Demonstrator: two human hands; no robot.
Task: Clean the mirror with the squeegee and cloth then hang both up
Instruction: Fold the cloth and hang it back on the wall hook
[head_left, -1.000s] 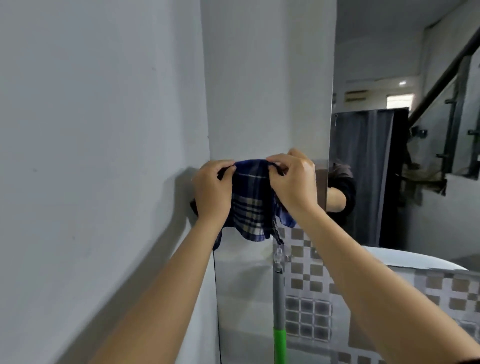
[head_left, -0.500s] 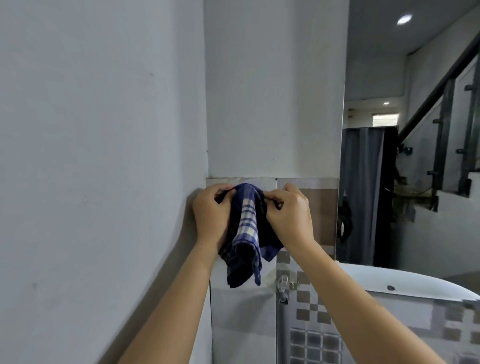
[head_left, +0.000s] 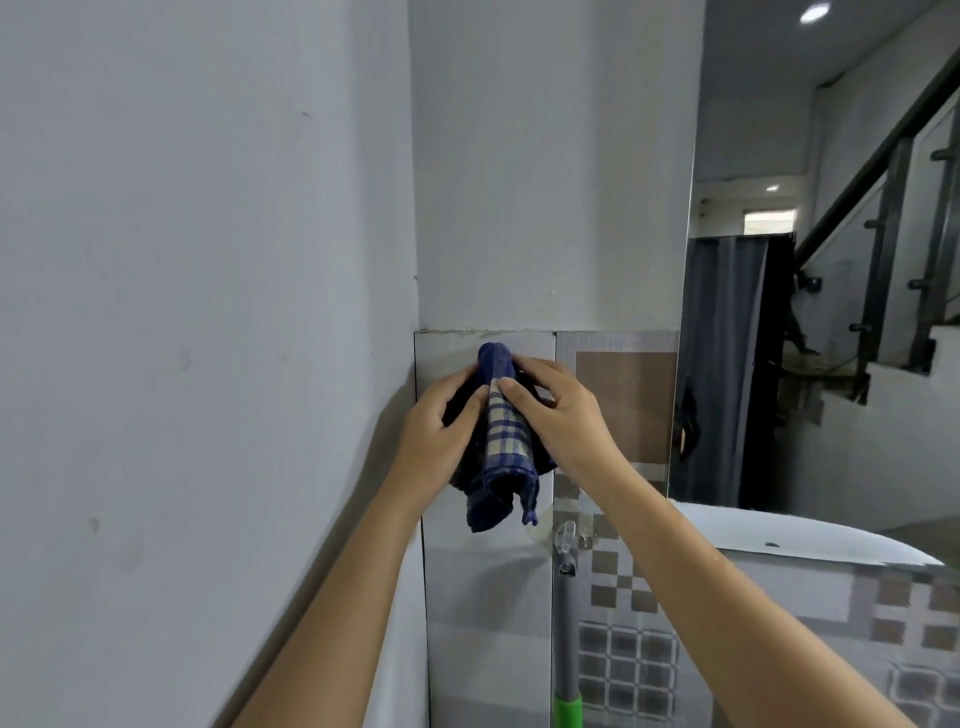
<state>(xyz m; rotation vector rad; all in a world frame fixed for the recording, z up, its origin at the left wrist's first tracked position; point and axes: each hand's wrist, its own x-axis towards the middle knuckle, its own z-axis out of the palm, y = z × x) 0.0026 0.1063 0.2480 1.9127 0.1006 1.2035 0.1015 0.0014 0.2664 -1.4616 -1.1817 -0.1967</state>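
A blue plaid cloth (head_left: 503, 447) hangs bunched against the tiled wall near the corner, its top bulging just under the tile's upper edge. My left hand (head_left: 441, 431) grips its left side and my right hand (head_left: 561, 415) pinches its right side, thumb on the pale checks. Below, the squeegee's grey handle (head_left: 566, 629) with a green grip (head_left: 567, 712) hangs from a clear wall hook (head_left: 565, 535). The mirror (head_left: 831, 260) fills the right side, reflecting a stair rail and a dark curtain. Whatever the cloth hangs on is hidden behind it.
A plain white wall (head_left: 208, 312) closes the left side and meets the tiled wall (head_left: 618, 395) at a corner. A white rounded basin edge (head_left: 779, 535) runs below the mirror, with patterned tiles (head_left: 623, 670) underneath.
The cloth has gone from spread between both hands to a narrow hanging bundle, raised slightly toward the tile's top edge. Both hands shifted their hold on it.
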